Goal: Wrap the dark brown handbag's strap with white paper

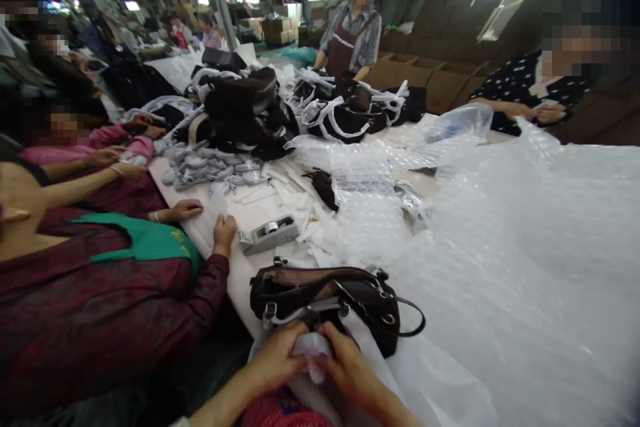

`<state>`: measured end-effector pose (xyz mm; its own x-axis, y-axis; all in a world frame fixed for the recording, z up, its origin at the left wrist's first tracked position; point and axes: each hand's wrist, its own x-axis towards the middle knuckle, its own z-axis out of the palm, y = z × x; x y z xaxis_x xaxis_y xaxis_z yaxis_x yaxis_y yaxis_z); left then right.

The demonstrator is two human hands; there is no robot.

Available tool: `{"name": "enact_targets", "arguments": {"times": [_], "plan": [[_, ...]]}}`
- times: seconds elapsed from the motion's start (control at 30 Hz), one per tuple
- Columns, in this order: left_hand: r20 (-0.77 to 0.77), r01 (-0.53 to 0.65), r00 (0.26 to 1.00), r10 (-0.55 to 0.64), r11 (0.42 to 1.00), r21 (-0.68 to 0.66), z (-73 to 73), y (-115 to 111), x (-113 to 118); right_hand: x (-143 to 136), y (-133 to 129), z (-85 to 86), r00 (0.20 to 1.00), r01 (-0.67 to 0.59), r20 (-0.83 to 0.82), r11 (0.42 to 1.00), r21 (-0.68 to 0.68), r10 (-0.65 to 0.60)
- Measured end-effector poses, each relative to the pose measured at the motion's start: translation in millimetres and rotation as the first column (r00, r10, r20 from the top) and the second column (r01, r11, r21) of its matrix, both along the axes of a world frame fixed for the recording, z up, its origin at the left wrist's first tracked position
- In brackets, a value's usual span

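Both forearms come in from the bottom edge, angled inward, hands meeting low centre. Left hand (pixel 278 361) and right hand (pixel 350 367) are curled, fingertips pressed together on a small pale, translucent plastic wrap piece (pixel 311 349) — pinched between the two hands. Neither hand is spread.

Dark brown leather handbag with metal buckles and a thin looped strap (pixel 330 300) lies on its side just beyond the fingertips, mouth facing the hands; the plastic piece sits right at its near edge, touching or nearly so — can't tell which. Thin white plastic sheet (pixel 425 387) lies under the bag and runs off past the right hand.

Further out from the left hand: grey desktop tape dispenser (pixel 269 233) on the white-covered work table (pixel 240 273). Big heap of clear bubble wrap (pixel 525 247) well out beyond the right hand.

Co-worker in a dark red patterned sleeve (pixel 150 320) sits just left of the left hand, with one hand (pixel 224 232) resting on the table near the dispenser.

No readable brand or label anywhere; markings on a green vest (pixel 145 240) are too blurred to read.
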<state>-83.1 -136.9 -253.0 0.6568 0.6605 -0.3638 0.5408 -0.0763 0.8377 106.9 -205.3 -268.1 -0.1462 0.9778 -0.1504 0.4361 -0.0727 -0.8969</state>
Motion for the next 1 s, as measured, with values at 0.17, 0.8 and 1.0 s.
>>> {"name": "enact_targets", "arguments": {"times": [0.17,0.8,1.0], "plan": [[0.047,-0.001,0.999,-0.018,0.93,0.367,-19.4,85.9,46.8,35.1,89.5,-19.1,0.989,0.016,0.14,0.975,0.221,-0.048],[-0.096,0.123,0.991,-0.09,0.889,0.441,-87.6,-58.2,-21.5,16.1,7.1,-47.2,0.814,-0.56,0.254,0.821,0.109,0.522],[-0.008,0.048,0.999,-0.05,0.872,0.487,-103.4,-71.1,-25.6,0.2,1.1,-53.5,0.933,-0.337,0.123,0.941,-0.039,0.339]]}}
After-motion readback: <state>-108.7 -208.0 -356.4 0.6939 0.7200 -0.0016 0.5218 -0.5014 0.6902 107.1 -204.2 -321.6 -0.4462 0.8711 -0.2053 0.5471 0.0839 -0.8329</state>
